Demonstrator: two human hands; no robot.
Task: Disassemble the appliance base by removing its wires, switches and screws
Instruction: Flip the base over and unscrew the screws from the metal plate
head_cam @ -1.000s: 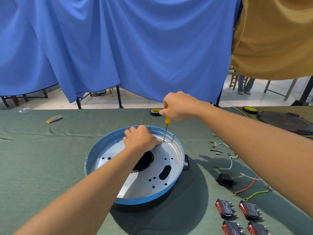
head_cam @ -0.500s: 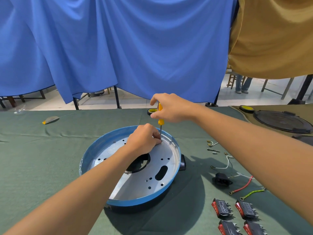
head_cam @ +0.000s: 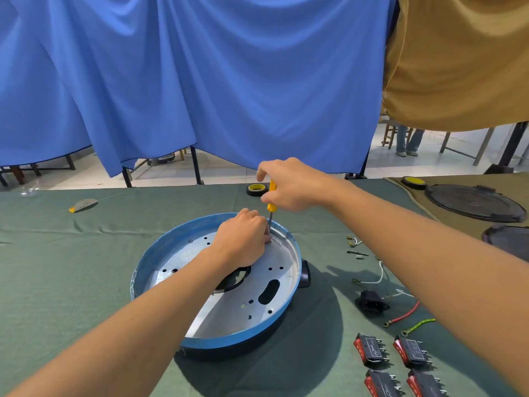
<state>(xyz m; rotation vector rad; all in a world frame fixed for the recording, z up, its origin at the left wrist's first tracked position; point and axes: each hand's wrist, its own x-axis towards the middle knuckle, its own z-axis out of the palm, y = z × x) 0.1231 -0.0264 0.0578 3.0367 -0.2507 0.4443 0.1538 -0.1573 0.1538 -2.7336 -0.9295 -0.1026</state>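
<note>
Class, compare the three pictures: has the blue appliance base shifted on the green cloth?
No. The appliance base keeps its spacing from the black socket and the tape roll; only the camera has shifted.

The right grip (head_cam: pixel 289 186) has loosened on the screwdriver (head_cam: pixel 271 200). A second ago it was a fist hiding most of the yellow handle. Now the handle shows between thumb and fingers, with the index finger lifted. The left grip (head_cam: pixel 243 239) has slid nearer, and its curled fingertips pinch the shaft near the tip.
</note>
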